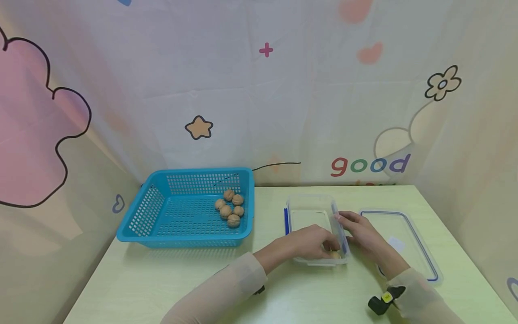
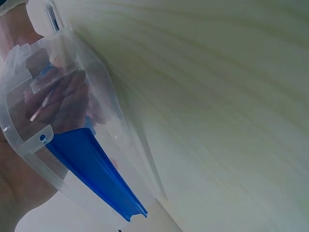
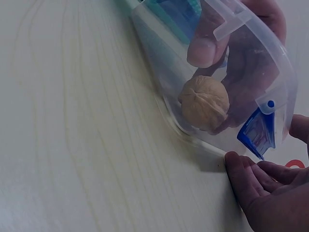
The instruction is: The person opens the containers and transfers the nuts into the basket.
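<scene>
A clear plastic food container [image 1: 309, 216] with blue side latches stands on the table. My left hand [image 1: 313, 241] reaches down inside its near right corner. There its fingers hold a walnut [image 3: 205, 103], seen through the clear wall in the right wrist view; the thumb is just above the nut. From outside, my right hand [image 1: 364, 236] grips the container's right side, with fingertips at the rim and others low against the wall. A blue latch [image 2: 91, 169] hangs outward in the left wrist view.
Left of the container stands a blue perforated basket [image 1: 186, 243], with several walnuts [image 1: 225, 212] in its right part. A clear lid with a blue seal [image 1: 422, 243] lies on the table [image 1: 133, 283] at right, partly behind my right forearm. A printed curtain [image 1: 243, 90] hangs behind.
</scene>
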`<state>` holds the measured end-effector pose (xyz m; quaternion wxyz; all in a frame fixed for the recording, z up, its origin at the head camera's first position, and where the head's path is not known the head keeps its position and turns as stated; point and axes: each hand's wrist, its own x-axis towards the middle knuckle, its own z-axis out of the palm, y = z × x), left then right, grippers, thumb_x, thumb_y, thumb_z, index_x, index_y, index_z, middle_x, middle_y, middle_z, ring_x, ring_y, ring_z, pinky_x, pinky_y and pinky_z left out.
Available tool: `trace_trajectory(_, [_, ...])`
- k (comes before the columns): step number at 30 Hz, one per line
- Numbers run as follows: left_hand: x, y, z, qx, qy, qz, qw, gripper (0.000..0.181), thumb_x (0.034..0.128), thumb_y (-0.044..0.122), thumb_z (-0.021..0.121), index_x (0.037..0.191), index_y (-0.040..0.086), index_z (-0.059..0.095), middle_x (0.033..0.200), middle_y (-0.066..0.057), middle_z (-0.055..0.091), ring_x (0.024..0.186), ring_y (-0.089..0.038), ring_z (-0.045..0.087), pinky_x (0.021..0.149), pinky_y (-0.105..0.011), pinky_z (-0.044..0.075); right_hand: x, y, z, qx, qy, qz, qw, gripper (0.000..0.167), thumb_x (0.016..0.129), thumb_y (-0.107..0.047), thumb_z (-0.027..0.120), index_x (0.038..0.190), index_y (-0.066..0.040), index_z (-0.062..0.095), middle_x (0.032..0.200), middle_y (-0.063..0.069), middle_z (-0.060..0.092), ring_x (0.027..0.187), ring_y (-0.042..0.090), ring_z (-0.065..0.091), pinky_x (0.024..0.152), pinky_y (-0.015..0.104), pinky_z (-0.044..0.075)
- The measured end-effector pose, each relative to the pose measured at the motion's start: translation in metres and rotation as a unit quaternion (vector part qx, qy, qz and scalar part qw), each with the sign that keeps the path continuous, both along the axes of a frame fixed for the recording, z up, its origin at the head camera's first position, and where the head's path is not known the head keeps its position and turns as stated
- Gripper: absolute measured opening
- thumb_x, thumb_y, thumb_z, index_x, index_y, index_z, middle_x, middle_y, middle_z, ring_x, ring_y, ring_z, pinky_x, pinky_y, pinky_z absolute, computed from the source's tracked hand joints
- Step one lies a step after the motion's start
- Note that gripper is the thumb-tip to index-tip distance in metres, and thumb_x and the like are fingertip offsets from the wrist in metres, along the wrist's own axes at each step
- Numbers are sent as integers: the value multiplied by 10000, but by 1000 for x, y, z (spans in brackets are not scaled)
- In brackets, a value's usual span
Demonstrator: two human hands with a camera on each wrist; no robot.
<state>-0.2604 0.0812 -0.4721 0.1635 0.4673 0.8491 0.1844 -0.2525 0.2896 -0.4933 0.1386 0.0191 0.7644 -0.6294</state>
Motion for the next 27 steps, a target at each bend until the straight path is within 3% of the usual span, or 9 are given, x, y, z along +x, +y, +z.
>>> trace_trajectory(15, [0, 0, -1, -86, 13, -27, 10000, 239, 977, 202, 799, 1217, 202, 792, 1057, 168, 741, 931, 64, 633, 856, -86, 487, 0, -2, 0, -68, -1, -65, 10000, 779, 1101, -458, 563, 1619, 60, 298, 1670, 261, 281, 1524, 417, 300, 1204, 630, 343])
trace_trajectory(27, [-1, 1, 0, -30, 65, -13, 10000, 164, 967, 194, 812, 1129, 182, 792, 992, 148, 733, 880, 56, 628, 819, -86, 489, 0, 1, -2, -128, -41, 4, 9999, 787, 1100, -475, 554, 1625, 48, 289, 1675, 255, 270, 1529, 422, 288, 1208, 644, 324])
